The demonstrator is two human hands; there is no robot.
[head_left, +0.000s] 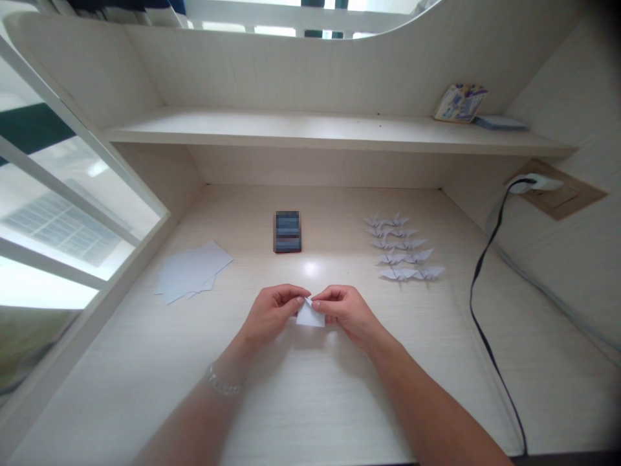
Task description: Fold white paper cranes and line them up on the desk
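Observation:
Both my hands meet over the middle of the desk on a small folded piece of white paper (310, 315). My left hand (276, 314) pinches its upper left edge between thumb and fingers. On the other side, my right hand (347, 312) grips the upper right edge the same way. The paper's lower part hangs free between them, and the fingertips partly cover its top. Folded paper cranes (402, 259) stand in rows to the right, beyond my right hand. Loose sheets of white paper (194, 268) lie overlapping at the left.
A dark, pixelated rectangular object (287, 232) lies beyond my hands. At the right, a black cable (478, 304) runs from a wall socket (557, 191) down to the desk's front edge. A shelf (291, 129) spans the back, bearing a colourful packet (460, 102).

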